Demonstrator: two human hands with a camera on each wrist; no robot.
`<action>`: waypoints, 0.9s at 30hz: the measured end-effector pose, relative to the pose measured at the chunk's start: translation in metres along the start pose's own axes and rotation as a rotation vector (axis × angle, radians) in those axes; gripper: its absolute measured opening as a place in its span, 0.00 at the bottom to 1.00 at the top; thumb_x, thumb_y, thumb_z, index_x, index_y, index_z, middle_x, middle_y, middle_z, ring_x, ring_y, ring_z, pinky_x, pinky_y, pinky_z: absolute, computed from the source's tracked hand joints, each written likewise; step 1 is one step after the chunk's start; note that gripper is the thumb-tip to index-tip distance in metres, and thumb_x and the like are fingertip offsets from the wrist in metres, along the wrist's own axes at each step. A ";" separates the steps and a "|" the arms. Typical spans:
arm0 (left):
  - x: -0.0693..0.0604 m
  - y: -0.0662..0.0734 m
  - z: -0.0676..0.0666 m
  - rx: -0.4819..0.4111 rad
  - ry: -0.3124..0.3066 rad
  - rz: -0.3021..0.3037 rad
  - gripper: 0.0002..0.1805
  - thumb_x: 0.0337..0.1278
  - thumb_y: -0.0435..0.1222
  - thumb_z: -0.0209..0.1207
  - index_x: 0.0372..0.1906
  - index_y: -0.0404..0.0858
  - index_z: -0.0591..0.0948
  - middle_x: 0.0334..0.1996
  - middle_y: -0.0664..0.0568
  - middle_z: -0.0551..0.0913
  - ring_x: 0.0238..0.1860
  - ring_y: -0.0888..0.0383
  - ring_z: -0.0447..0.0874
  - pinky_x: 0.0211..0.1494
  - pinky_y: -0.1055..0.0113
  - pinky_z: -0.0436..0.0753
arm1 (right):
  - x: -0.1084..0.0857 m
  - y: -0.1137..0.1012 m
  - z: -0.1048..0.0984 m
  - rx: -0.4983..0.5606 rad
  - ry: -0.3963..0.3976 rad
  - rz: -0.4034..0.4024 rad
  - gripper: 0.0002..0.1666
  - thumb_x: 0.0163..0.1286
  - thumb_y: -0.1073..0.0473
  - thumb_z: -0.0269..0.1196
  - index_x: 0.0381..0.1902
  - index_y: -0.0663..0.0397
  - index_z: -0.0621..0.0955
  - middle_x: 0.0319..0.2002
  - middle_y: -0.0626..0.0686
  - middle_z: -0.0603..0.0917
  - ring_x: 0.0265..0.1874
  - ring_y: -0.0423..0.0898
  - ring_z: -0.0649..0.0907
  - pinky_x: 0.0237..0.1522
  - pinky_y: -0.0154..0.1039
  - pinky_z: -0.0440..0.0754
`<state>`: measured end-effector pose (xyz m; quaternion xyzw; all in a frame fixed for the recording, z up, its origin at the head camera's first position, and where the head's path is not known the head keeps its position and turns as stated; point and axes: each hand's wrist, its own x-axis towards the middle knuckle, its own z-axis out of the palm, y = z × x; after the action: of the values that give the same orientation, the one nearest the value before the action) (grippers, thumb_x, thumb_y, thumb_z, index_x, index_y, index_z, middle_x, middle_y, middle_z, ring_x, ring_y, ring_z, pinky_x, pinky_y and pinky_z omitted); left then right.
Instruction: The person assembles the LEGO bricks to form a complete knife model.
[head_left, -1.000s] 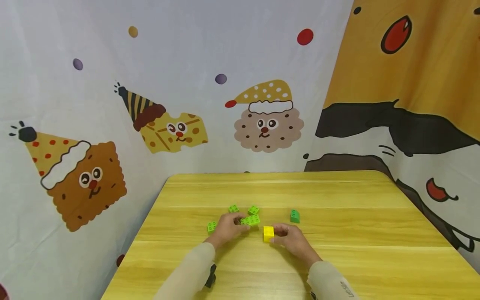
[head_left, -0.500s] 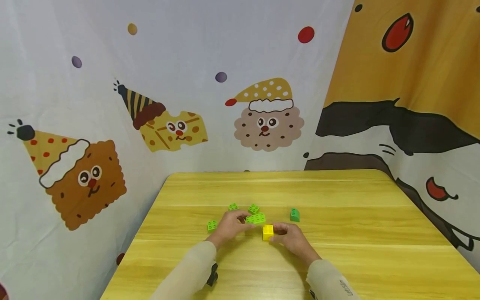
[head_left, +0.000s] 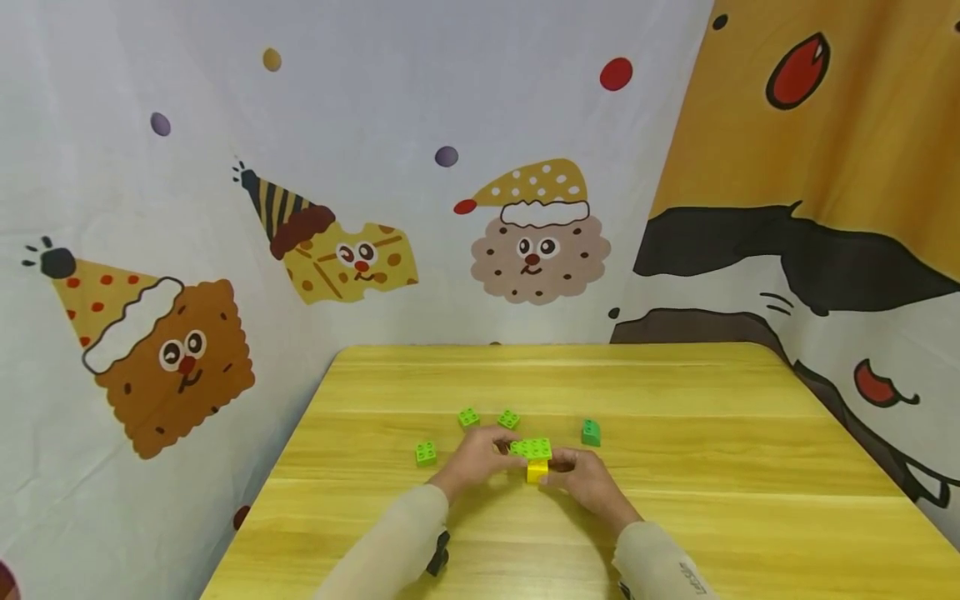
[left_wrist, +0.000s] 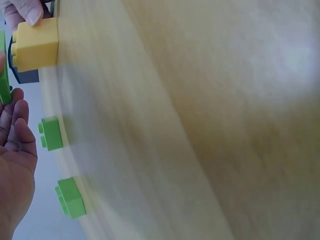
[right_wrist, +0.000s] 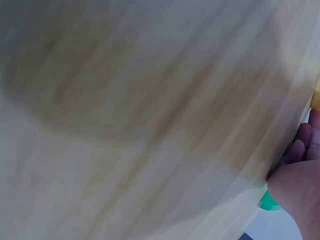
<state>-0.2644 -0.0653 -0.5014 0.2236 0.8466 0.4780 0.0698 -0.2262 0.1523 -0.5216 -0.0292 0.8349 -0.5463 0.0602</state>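
Observation:
My left hand (head_left: 482, 458) pinches a long light green building brick (head_left: 532, 449) by its left end, over a yellow brick (head_left: 537, 472) on the table. In the left wrist view, a narrow gap shows between the green brick (left_wrist: 4, 75) and the studs of the yellow brick (left_wrist: 37, 44). My right hand (head_left: 588, 482) holds the yellow brick from the right, with thumb and fingers on its sides. Only the edge of the yellow brick (right_wrist: 315, 99) enters the right wrist view, beside the right hand (right_wrist: 300, 175).
Three small light green bricks lie past and left of the left hand: one brick (head_left: 426, 453), another brick (head_left: 468, 417) and a third brick (head_left: 508, 419). A darker green brick (head_left: 591, 432) with a curved side lies beyond the right hand. The wooden table (head_left: 750, 433) meets a printed cloth (head_left: 420, 108).
My left hand has carried the long green brick rightward, from left of the yellow brick to over it. The right hand and yellow brick have stayed nearly still.

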 end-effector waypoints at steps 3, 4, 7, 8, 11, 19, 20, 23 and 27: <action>0.001 0.001 0.004 -0.008 -0.020 0.000 0.18 0.53 0.41 0.73 0.49 0.41 0.86 0.38 0.60 0.83 0.39 0.63 0.77 0.42 0.67 0.79 | -0.001 0.000 -0.001 0.006 -0.007 0.013 0.20 0.58 0.63 0.74 0.49 0.60 0.85 0.44 0.52 0.86 0.43 0.48 0.82 0.48 0.46 0.81; 0.001 0.001 0.006 -0.010 -0.026 0.001 0.17 0.53 0.41 0.73 0.49 0.42 0.87 0.38 0.60 0.83 0.39 0.64 0.77 0.42 0.68 0.79 | -0.001 0.001 -0.001 0.008 -0.010 0.016 0.20 0.58 0.63 0.74 0.49 0.60 0.86 0.43 0.52 0.87 0.43 0.47 0.82 0.47 0.46 0.81; 0.002 0.002 0.008 -0.005 -0.037 0.009 0.15 0.53 0.40 0.73 0.47 0.43 0.87 0.37 0.58 0.84 0.37 0.64 0.78 0.41 0.69 0.79 | -0.001 0.000 -0.001 0.018 -0.018 0.017 0.20 0.57 0.63 0.74 0.48 0.61 0.85 0.42 0.51 0.86 0.42 0.47 0.82 0.46 0.45 0.81; 0.002 0.003 0.009 -0.004 -0.039 0.009 0.15 0.53 0.39 0.73 0.47 0.42 0.88 0.37 0.58 0.84 0.37 0.64 0.78 0.40 0.69 0.79 | -0.001 0.000 -0.001 0.022 -0.019 0.018 0.19 0.58 0.64 0.74 0.48 0.61 0.86 0.42 0.51 0.87 0.42 0.47 0.83 0.46 0.45 0.81; 0.003 0.003 0.009 0.002 -0.044 0.008 0.15 0.53 0.38 0.73 0.47 0.41 0.88 0.36 0.57 0.84 0.36 0.65 0.78 0.39 0.70 0.79 | -0.001 -0.001 -0.001 0.018 -0.020 0.018 0.20 0.58 0.64 0.74 0.48 0.61 0.85 0.42 0.51 0.87 0.42 0.47 0.83 0.45 0.44 0.81; 0.009 0.006 0.008 0.084 -0.095 0.027 0.11 0.53 0.39 0.73 0.43 0.45 0.89 0.30 0.62 0.82 0.30 0.65 0.76 0.32 0.71 0.78 | -0.001 0.001 -0.005 -0.006 -0.030 0.000 0.23 0.59 0.61 0.74 0.52 0.62 0.84 0.44 0.52 0.86 0.43 0.47 0.82 0.45 0.44 0.81; 0.010 0.007 0.007 0.096 -0.099 0.032 0.10 0.53 0.39 0.73 0.42 0.45 0.89 0.29 0.62 0.82 0.29 0.65 0.76 0.32 0.71 0.77 | -0.001 0.002 -0.006 -0.002 -0.036 -0.005 0.26 0.59 0.60 0.74 0.55 0.62 0.82 0.46 0.52 0.86 0.44 0.47 0.82 0.46 0.44 0.81; 0.011 0.006 0.007 0.113 -0.109 0.035 0.09 0.53 0.39 0.73 0.40 0.47 0.89 0.29 0.63 0.82 0.29 0.66 0.75 0.31 0.71 0.77 | -0.003 0.003 -0.009 0.038 -0.051 -0.022 0.34 0.61 0.58 0.73 0.64 0.61 0.76 0.50 0.55 0.83 0.47 0.50 0.82 0.49 0.48 0.81; 0.010 0.005 0.007 0.117 -0.110 0.036 0.09 0.53 0.40 0.73 0.40 0.47 0.89 0.29 0.64 0.81 0.29 0.66 0.75 0.32 0.71 0.77 | -0.005 0.003 -0.014 0.082 -0.050 -0.036 0.36 0.63 0.54 0.71 0.67 0.58 0.74 0.53 0.56 0.83 0.51 0.53 0.81 0.53 0.52 0.79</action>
<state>-0.2696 -0.0530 -0.4996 0.2684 0.8638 0.4158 0.0947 -0.2226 0.1666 -0.5188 -0.0553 0.8095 -0.5800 0.0726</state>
